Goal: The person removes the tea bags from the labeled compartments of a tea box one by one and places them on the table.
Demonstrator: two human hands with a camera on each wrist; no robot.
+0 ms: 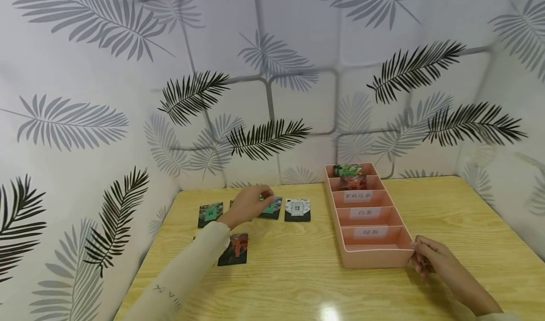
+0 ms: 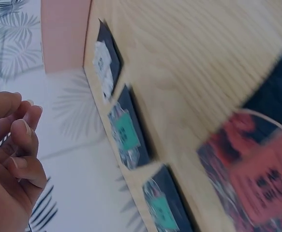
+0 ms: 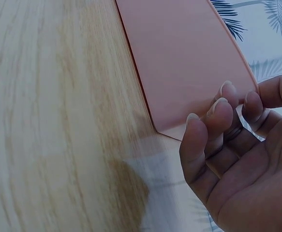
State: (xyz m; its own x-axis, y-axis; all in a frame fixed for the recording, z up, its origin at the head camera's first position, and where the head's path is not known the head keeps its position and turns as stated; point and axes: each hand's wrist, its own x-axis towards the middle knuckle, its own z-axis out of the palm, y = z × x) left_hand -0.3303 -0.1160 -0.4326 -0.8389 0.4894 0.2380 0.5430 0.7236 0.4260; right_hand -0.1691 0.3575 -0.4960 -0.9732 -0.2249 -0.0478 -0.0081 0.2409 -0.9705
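My left hand [image 1: 251, 205] hovers over a row of flat tea sachets at the back left, its fingers loosely curled and holding nothing in the left wrist view. Below it, partly covered in the head view, lies a green-labelled sachet [image 2: 126, 133]. A white-labelled sachet [image 1: 297, 210] is just to its right; another green-labelled one [image 1: 210, 214] lies to the left. Nearer the front is a red-labelled sachet [image 1: 238, 247], partly behind my sleeve. My right hand [image 1: 438, 264] pinches the near right corner of a pink divided box [image 1: 376, 259] between thumb and finger.
Inside the box, a green sachet [image 1: 347, 170] sits in the farthest compartment and a red sachet [image 1: 356, 182] in the one before it. White labels [image 1: 357, 196] with Chinese characters mark the nearer compartments. A leaf-patterned wall covering [image 1: 298, 103] rises behind the wooden table [image 1: 294, 283].
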